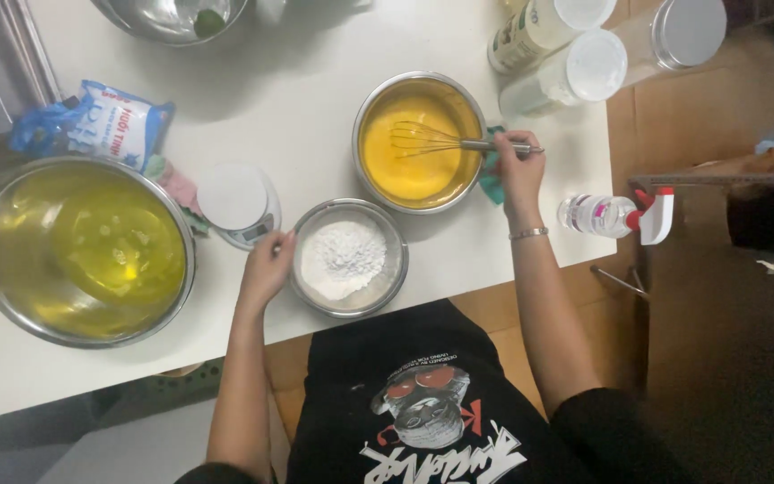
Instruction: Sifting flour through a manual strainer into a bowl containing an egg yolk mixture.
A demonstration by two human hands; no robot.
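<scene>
Black apron (423,403) is filling the bottom centre of the frame; just above it the left hand (266,267) is curling its fingers against the rim of the steel bowl of white flour (347,258); the right hand (519,170) is gripping the handle of a whisk (432,140), its wires sitting in the yellow batter bowl (418,142) at upper centre; a round white scale (236,202) is sitting left of the flour; a big bowl of egg whites (82,251) is occupying the left edge.
</scene>
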